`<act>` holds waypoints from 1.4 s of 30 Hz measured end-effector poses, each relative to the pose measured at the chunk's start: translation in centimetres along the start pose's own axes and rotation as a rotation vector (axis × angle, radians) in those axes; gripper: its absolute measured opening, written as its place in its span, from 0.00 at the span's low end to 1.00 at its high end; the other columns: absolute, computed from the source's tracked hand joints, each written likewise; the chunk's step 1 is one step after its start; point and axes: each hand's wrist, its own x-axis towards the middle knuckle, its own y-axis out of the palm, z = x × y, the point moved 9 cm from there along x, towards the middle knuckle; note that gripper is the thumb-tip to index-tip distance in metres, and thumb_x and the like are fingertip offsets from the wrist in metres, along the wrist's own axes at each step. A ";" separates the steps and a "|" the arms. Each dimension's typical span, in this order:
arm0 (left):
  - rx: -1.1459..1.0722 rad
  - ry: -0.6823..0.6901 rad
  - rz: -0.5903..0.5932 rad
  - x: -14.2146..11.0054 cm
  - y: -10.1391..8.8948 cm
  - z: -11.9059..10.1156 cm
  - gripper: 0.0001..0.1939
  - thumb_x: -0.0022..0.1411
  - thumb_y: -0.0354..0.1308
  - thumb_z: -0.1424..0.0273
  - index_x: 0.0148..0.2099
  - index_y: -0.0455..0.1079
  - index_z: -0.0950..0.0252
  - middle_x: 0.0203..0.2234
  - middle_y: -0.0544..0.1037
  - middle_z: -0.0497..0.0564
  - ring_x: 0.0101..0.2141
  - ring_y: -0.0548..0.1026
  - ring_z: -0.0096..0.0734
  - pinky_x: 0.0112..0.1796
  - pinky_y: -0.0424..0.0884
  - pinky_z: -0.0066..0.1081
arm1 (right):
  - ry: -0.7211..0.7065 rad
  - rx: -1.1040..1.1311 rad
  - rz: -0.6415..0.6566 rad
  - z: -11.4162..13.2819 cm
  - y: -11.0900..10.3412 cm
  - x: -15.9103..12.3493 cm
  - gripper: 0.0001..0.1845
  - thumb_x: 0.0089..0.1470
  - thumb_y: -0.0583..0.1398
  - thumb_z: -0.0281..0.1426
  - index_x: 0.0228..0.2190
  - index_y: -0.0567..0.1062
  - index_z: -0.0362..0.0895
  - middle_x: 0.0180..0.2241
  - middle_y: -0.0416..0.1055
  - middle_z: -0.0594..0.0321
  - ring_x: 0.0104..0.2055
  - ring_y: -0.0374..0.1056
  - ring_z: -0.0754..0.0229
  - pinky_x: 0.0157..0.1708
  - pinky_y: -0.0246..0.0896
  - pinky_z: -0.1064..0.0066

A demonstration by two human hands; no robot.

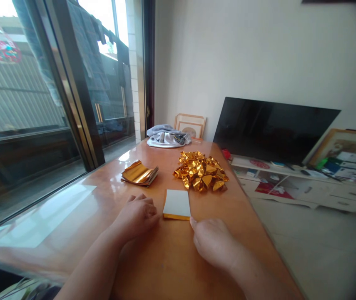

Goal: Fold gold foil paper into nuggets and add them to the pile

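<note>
A sheet of gold foil paper [177, 203] lies pale side up in front of me, its near edge folded over into a narrow gold strip. At the strip's right end, the fingertips of my right hand [213, 241] are closed on the corner, with the other fingers curled under. My left hand [138, 216] rests on the table just left of the sheet, apart from it, its fingers curled in and seemingly holding nothing. Beyond it sits a stack of gold foil sheets [139, 173]. Behind the sheet to the right is a pile of folded gold foil pieces [201, 171].
The glossy wooden table [165, 258] runs away from me, its right edge close to my right forearm. Bundled grey cloth [168, 136] lies at the far end by a wooden frame [193, 121]. A television [274, 129] on a white cabinet [315, 189] stands right; glass doors [103, 75] stand left.
</note>
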 end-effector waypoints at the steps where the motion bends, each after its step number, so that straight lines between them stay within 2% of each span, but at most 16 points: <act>1: -0.002 -0.022 -0.010 0.1 0.0 0.2 0.16 0.64 0.52 0.65 0.24 0.71 0.61 0.28 0.76 0.48 0.37 0.70 0.37 0.40 0.57 0.38 | 0.003 0.012 -0.015 0.0 -0.1 0.0 0.26 0.59 0.52 0.26 0.58 0.72 0.41 0.36 0.80 0.46 0.37 0.77 0.47 0.33 0.64 0.66; 4: -0.047 -0.064 -0.061 0.4 0.1 0.5 0.11 0.63 0.53 0.67 0.28 0.71 0.61 0.29 0.76 0.48 0.36 0.70 0.37 0.40 0.58 0.38 | 0.028 0.070 -0.089 -0.3 -0.8 0.3 0.18 0.62 0.53 0.32 0.46 0.79 0.43 0.35 0.80 0.49 0.38 0.77 0.47 0.35 0.64 0.65; 7: -0.131 -0.020 -0.143 0.4 -0.1 -0.2 0.05 0.60 0.55 0.69 0.38 0.72 0.59 0.36 0.77 0.48 0.39 0.71 0.37 0.43 0.60 0.37 | 0.065 0.124 -0.155 -0.8 -1.3 0.7 0.16 0.63 0.53 0.35 0.39 0.80 0.45 0.36 0.80 0.52 0.40 0.77 0.48 0.37 0.63 0.65; 10: -0.163 0.060 -0.137 0.5 0.4 -1.3 0.09 0.58 0.57 0.71 0.42 0.71 0.59 0.40 0.75 0.50 0.43 0.71 0.39 0.45 0.62 0.36 | 0.095 0.169 -0.179 -1.3 -1.3 1.1 0.14 0.63 0.54 0.36 0.39 0.79 0.46 0.37 0.80 0.54 0.40 0.76 0.51 0.37 0.62 0.66; 13: -0.124 0.090 -0.095 0.7 1.3 -1.7 0.07 0.58 0.57 0.72 0.39 0.72 0.59 0.38 0.74 0.50 0.42 0.70 0.39 0.44 0.63 0.36 | 0.120 0.207 -0.172 -1.9 -1.2 1.4 0.14 0.63 0.55 0.37 0.40 0.79 0.47 0.38 0.80 0.56 0.41 0.76 0.52 0.37 0.60 0.67; 17: -0.089 0.108 -0.078 0.9 1.7 -1.8 0.06 0.63 0.55 0.71 0.38 0.74 0.59 0.37 0.74 0.51 0.42 0.70 0.39 0.44 0.63 0.35 | 0.145 0.239 -0.166 -2.3 -1.3 1.6 0.16 0.65 0.53 0.39 0.40 0.79 0.48 0.38 0.80 0.57 0.42 0.75 0.55 0.38 0.58 0.68; 22: -0.062 0.125 -0.074 0.9 1.8 -2.3 0.13 0.69 0.49 0.68 0.37 0.74 0.60 0.36 0.74 0.53 0.41 0.70 0.38 0.43 0.63 0.36 | 0.131 0.266 -0.311 -2.3 -2.1 1.8 0.15 0.64 0.56 0.43 0.42 0.79 0.49 0.41 0.77 0.59 0.45 0.71 0.56 0.40 0.57 0.68; 27: -0.077 0.105 -0.117 0.8 1.5 -2.4 0.14 0.71 0.47 0.68 0.36 0.73 0.61 0.36 0.74 0.53 0.40 0.69 0.38 0.41 0.63 0.35 | 0.021 0.274 -0.437 -0.7 -2.6 2.0 0.12 0.59 0.62 0.40 0.43 0.79 0.51 0.43 0.74 0.61 0.49 0.65 0.53 0.48 0.54 0.65; 29: -0.092 0.103 -0.141 0.7 1.3 -2.5 0.14 0.71 0.47 0.68 0.37 0.73 0.61 0.36 0.74 0.53 0.40 0.69 0.38 0.42 0.63 0.35 | -0.030 0.269 -0.438 0.0 -2.7 2.0 0.08 0.62 0.60 0.37 0.41 0.79 0.51 0.42 0.74 0.61 0.49 0.64 0.54 0.48 0.53 0.65; 32: -0.104 0.102 -0.172 0.6 0.8 -2.7 0.13 0.71 0.46 0.69 0.38 0.72 0.60 0.36 0.74 0.53 0.41 0.69 0.39 0.42 0.63 0.37 | -0.078 0.255 -0.434 0.6 -3.1 2.1 0.12 0.66 0.55 0.33 0.38 0.79 0.50 0.41 0.74 0.60 0.48 0.64 0.55 0.47 0.52 0.65; 35: -0.094 0.097 -0.208 0.4 0.3 -3.2 0.08 0.66 0.52 0.70 0.43 0.72 0.59 0.39 0.74 0.52 0.43 0.68 0.41 0.44 0.62 0.38 | -0.085 0.263 -0.426 0.7 -3.1 2.4 0.14 0.67 0.54 0.33 0.36 0.79 0.49 0.39 0.74 0.60 0.46 0.63 0.55 0.46 0.51 0.65; 37: -0.077 0.104 -0.214 0.4 0.2 -3.7 0.09 0.62 0.56 0.71 0.45 0.72 0.57 0.41 0.74 0.52 0.45 0.68 0.42 0.45 0.61 0.40 | -0.090 0.274 -0.434 0.8 -2.9 2.7 0.13 0.67 0.54 0.32 0.36 0.79 0.49 0.38 0.73 0.61 0.46 0.63 0.55 0.45 0.51 0.65; 42: -0.003 0.140 -0.205 0.7 0.4 -5.1 0.05 0.64 0.55 0.68 0.37 0.72 0.59 0.37 0.74 0.52 0.43 0.67 0.42 0.46 0.59 0.42 | -0.140 0.290 -0.522 1.5 -2.6 2.7 0.13 0.66 0.54 0.32 0.34 0.77 0.47 0.37 0.73 0.61 0.44 0.63 0.56 0.45 0.50 0.65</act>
